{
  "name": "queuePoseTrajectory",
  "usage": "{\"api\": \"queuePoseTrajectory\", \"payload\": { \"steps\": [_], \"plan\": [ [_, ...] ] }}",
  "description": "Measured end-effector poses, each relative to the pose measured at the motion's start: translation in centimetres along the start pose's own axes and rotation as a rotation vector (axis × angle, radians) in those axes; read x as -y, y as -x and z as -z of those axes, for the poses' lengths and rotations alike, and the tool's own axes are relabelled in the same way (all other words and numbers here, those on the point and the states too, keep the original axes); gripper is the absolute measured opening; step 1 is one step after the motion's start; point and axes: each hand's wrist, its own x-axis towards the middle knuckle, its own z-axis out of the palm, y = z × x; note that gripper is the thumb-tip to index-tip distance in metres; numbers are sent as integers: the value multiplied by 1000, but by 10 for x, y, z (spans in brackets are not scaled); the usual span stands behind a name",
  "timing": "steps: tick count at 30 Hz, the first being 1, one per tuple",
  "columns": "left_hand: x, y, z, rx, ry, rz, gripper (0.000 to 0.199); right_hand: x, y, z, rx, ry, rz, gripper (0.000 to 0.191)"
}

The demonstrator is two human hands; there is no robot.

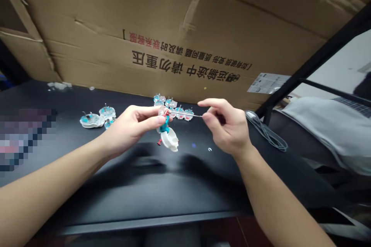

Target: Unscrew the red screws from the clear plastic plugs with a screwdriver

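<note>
My left hand pinches a small plastic assembly between thumb and fingers. Its upper part is red and clear, with a teal piece below. Under that hangs a curved white plastic shell, and a small dark red bit shows beside it. My right hand is closed, thumb against fingers with the index finger stretched forward, on a thin metal tool. The tool's tip meets the red part at my left fingertips; its handle end is hidden in my palm, so its exact kind is unclear.
Clear-and-teal plastic pieces with metal prongs lie on the black table, some at left, others behind my hands. A cardboard sheet stands at the back. A coiled grey cable lies right. A tiny white bit sits nearer.
</note>
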Motion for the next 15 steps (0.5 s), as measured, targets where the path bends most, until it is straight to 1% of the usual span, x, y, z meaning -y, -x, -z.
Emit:
{"api": "queuePoseTrajectory", "payload": {
  "steps": [2, 3, 5, 6, 8, 9, 11, 13, 15],
  "plan": [
    [-2, 0, 3, -28, -20, -50, 29, -1, 0, -4, 31, -227, -184, 13],
    [-4, 1, 4, -43, -35, -72, 31, -2, 1, -5, 29, -319, -237, 10],
    [-7, 2, 6, -70, -67, -106, 30, -1, 1, -8, 1, -444, -292, 14],
    [-8, 3, 7, -77, -81, -118, 29, -1, 2, -10, -4, -481, -316, 16],
    [-10, 5, 6, -76, -99, -134, 27, 2, 2, -11, 10, -509, -357, 14],
    [-10, 6, 5, -72, -103, -141, 26, 3, 2, -12, 12, -508, -366, 13],
    [-10, 7, 4, -67, -111, -151, 26, 6, 1, -12, -36, -490, -339, 11],
    [-11, 7, 2, -69, -120, -154, 25, 8, 0, -10, -126, -476, -278, 22],
    [-11, 7, 0, -64, -127, -146, 25, 8, -1, -7, -173, -470, -228, 35]
  ]
}}
